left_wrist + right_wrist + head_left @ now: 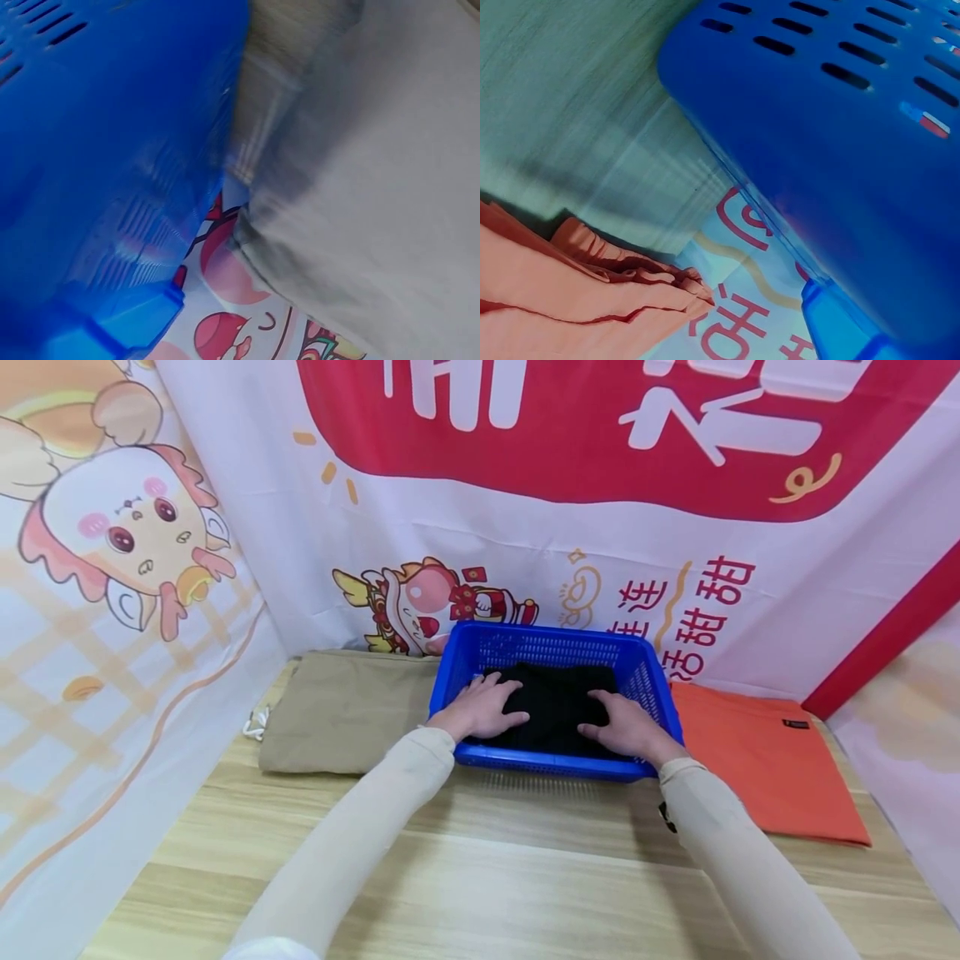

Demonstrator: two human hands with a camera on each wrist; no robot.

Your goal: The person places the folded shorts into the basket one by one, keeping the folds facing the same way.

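Observation:
A blue plastic basket point(551, 765) with slotted walls stands on the table, and a black folded cloth point(557, 703) lies inside it. My left hand point(487, 707) reaches over the basket's left side, its fingers spread on the left part of the cloth. Over the opposite side comes my right hand point(622, 725), thumb and fingers apart at the cloth's right part. Both wrist views show the basket's outer wall point(112, 150) close up, from the right wrist as a blue wall point(840, 165) with slots; neither hand appears there.
Folded khaki cloth point(345, 714) with a white cord lies left of the basket. To the right is a folded orange cloth point(765, 760) with a small black label. A printed curtain point(480, 510) hangs behind the wooden table point(480, 877).

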